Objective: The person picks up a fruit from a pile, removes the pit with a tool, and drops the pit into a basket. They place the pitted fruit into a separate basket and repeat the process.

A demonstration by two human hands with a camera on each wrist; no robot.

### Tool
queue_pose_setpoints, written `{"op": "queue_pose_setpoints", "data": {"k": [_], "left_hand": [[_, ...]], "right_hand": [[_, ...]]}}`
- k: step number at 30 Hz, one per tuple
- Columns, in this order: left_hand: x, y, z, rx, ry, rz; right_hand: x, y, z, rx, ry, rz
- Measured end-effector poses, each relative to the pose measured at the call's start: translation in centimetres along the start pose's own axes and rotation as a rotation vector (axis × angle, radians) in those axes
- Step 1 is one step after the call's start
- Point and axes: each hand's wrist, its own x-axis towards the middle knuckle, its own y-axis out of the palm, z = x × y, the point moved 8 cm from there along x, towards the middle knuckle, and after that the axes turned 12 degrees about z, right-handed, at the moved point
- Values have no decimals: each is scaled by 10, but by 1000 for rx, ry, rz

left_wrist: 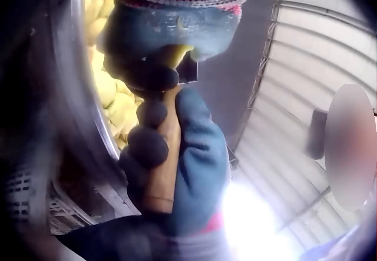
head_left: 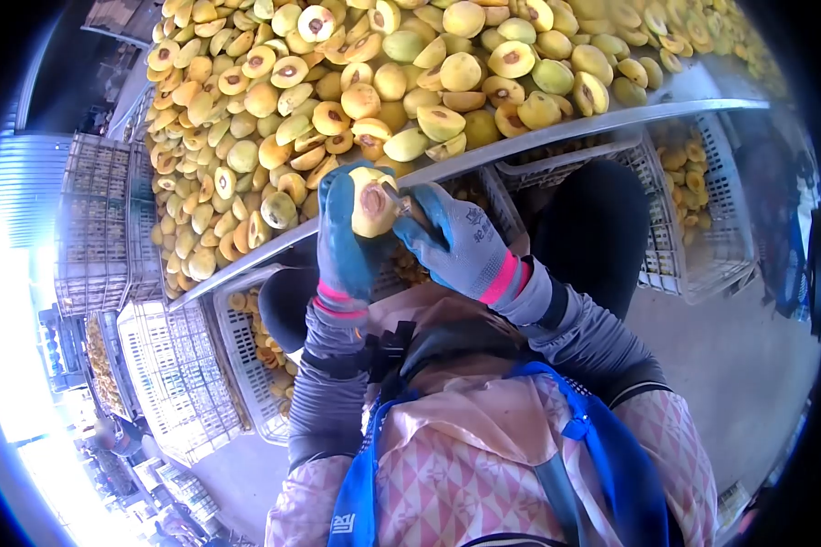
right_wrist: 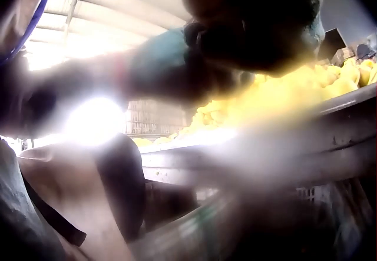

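In the head view a halved yellow fruit (head_left: 372,202), cut face with its brown centre turned up, is gripped by the gloved left hand (head_left: 345,239). Close on its right, the gloved right hand (head_left: 456,239) holds a tool whose metal end meets the fruit's edge. The left wrist view shows the tool's wooden handle (left_wrist: 162,172) inside the curled fingers of the right hand (left_wrist: 200,161), below the left hand (left_wrist: 171,31). In the right wrist view the hands are dark and blurred, and the tool cannot be made out.
A heap of halved fruit (head_left: 337,100) covers the metal-edged table (head_left: 483,157) ahead. Plastic crates stand below and around it, a white one (head_left: 178,374) at the left and one with fruit (head_left: 725,210) at the right. The person's knees are under the table's edge.
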Motion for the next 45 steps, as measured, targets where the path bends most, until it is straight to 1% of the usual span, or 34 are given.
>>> {"op": "queue_pose_setpoints", "data": {"k": [1,2,4,5,6,8,9,10,12,13,15,18,19,21,25,27,28,30,34,35,36,37,38,40,41,42,44,45], "left_hand": [[-3,7,6,-419,-146,-42],[-5,8,12,-417,-143,-46],[-8,5,15,-56,-93,-140],[-13,7,21,-114,-111,-169],[-12,11,16,-115,-110,-166],[-17,14,25,-722,-214,-354],[-14,12,15,-619,-202,-335],[-15,14,17,-619,-204,-336],[-15,12,13,-490,-143,-366],[-16,12,12,-492,-146,-363],[-15,10,4,-490,-103,-304],[-17,12,15,-557,-124,-303],[-18,11,13,-557,-124,-301],[-17,9,8,-623,-119,-304],[-21,11,13,-581,-80,-334],[-22,11,14,-534,-71,-337],[-22,9,14,-535,-73,-335],[-20,10,16,-567,-122,-281],[-19,7,22,-582,-139,-289],[-14,-2,2,-146,29,-195],[-13,3,-16,289,193,-95],[-11,2,-8,134,160,-62],[-11,0,-5,134,156,-59],[-11,5,3,73,155,63],[-14,10,16,90,146,102],[-16,13,21,91,146,102],[-19,19,39,214,-11,115],[-17,19,24,214,-11,115]], "right_hand": [[1,1,1,-30,16,6],[1,2,2,-31,11,7],[-1,2,7,-119,-33,-1],[-2,1,9,-120,-33,-3],[-2,0,14,-138,-43,-10],[-3,1,16,-156,-49,-16],[-4,1,17,-171,-69,-31],[-5,1,18,-186,-89,-47],[-5,5,14,-174,-88,-42],[-5,5,13,-163,-88,-38],[-6,7,12,-171,-83,-16],[-7,9,10,-204,-84,33],[-8,11,10,-232,-90,61],[-8,11,11,-229,-110,54],[-8,11,14,-228,-146,8],[-9,10,13,-236,-137,38],[-10,11,13,-244,-130,70],[-7,10,17,-233,-128,85],[-9,11,17,-237,-153,95],[-10,12,13,-237,-151,95],[-11,15,8,-267,-150,123],[-12,19,5,-295,-146,152],[-13,19,5,-291,-143,154],[-13,17,11,-290,-128,194],[-14,19,9,-289,-128,196],[-14,20,5,-235,-105,191],[-14,23,0,-185,-80,184],[-13,24,-3,-169,-42,170]]}}
